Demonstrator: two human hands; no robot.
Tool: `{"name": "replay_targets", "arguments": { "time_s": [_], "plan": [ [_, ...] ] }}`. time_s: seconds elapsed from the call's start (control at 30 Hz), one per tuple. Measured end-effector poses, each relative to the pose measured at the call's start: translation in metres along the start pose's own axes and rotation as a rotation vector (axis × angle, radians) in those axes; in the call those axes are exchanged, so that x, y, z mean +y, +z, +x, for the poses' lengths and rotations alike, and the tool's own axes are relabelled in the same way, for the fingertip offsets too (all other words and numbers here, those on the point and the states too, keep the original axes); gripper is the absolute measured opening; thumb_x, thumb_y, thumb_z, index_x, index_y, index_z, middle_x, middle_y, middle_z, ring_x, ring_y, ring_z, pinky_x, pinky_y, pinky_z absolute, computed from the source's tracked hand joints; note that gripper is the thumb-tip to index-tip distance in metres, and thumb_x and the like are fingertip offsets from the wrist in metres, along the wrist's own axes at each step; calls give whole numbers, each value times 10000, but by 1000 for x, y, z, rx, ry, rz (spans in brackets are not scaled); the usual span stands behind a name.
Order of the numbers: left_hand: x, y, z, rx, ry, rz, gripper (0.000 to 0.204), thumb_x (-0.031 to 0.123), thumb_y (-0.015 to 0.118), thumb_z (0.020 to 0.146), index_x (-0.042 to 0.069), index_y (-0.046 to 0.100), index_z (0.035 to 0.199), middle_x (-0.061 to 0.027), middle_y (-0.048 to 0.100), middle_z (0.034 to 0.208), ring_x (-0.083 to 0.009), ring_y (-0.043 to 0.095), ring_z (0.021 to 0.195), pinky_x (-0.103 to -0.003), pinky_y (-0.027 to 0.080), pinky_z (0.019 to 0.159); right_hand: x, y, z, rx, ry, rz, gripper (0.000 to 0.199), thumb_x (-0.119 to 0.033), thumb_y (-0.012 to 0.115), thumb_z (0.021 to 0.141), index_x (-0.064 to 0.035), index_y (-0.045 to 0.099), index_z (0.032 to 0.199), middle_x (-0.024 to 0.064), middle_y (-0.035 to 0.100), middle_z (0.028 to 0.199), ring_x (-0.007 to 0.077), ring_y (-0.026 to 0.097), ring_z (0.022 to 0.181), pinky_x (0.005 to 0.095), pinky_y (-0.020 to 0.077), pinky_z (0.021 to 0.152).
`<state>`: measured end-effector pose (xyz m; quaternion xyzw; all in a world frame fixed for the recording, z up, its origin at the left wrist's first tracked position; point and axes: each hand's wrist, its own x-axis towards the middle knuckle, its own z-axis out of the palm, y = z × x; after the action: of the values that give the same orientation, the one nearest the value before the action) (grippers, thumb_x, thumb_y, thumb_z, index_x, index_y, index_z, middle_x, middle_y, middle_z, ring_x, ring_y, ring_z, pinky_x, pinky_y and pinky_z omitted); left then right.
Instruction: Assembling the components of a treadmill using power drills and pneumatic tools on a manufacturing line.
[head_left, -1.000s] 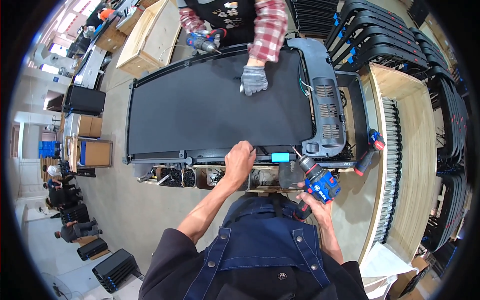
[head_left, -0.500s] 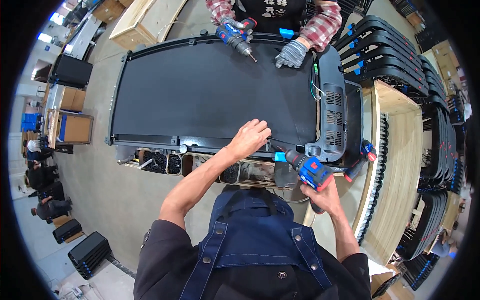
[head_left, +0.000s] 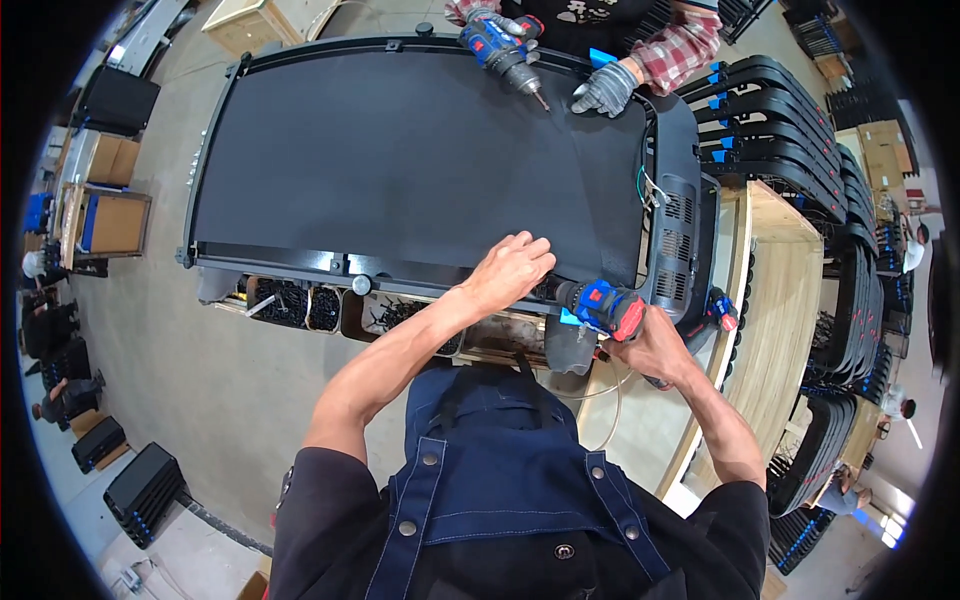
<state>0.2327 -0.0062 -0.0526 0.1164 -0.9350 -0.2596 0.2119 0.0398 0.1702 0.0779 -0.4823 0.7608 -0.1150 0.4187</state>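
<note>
My right hand [head_left: 655,345] is wrapped round the grip of a blue and red cordless drill [head_left: 606,309], its nose pointing left at the near side rail [head_left: 400,275] of a black treadmill base. Just left of that nose is my left hand [head_left: 512,268], fingers curled together over the rail and the edge of the black belt [head_left: 400,160]. What those fingers hold, if anything, is hidden, and so is the drill's tip. Across the base, a co-worker's gloved hand grips another cordless drill [head_left: 503,50]. The co-worker's other gloved hand [head_left: 605,90] touches the belt.
Bins of dark hardware [head_left: 285,300] sit beneath the near rail. Another red and blue power tool [head_left: 720,310] is by the vented motor cover [head_left: 678,235]. To the right stand a wooden crate [head_left: 785,300] and stacked black frames [head_left: 765,110]. Green and white wires [head_left: 645,185] stick out beside the cover.
My right hand has brought the drill up, more level and closer to the rail and my left hand. The view has shifted, and the co-worker's drill nose has moved nearer their other hand.
</note>
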Motion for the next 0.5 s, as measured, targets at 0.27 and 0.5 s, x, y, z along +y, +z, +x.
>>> {"name": "replay_targets", "arguments": {
  "time_s": [0.27, 0.5],
  "plan": [
    [-4, 0, -2, 10, 5, 15, 114, 62, 676, 797, 58, 562, 802, -72, 527, 864, -254, 545, 852, -392, 498, 753, -28, -9, 8, -70, 75, -53, 323, -149, 806, 692, 56, 649, 886, 204, 674, 743, 362, 640, 684, 430, 521, 717],
    [-1, 2, -3, 8, 16, -24, 92, 63, 662, 801, 62, 570, 803, -66, 525, 866, -251, 546, 871, -391, 489, 750, -53, -9, 10, -71, 22, -327, 380, -185, 783, 730, -2, 670, 1043, 236, 698, 806, 426, 681, 813, 477, 540, 749]
  ]
}}
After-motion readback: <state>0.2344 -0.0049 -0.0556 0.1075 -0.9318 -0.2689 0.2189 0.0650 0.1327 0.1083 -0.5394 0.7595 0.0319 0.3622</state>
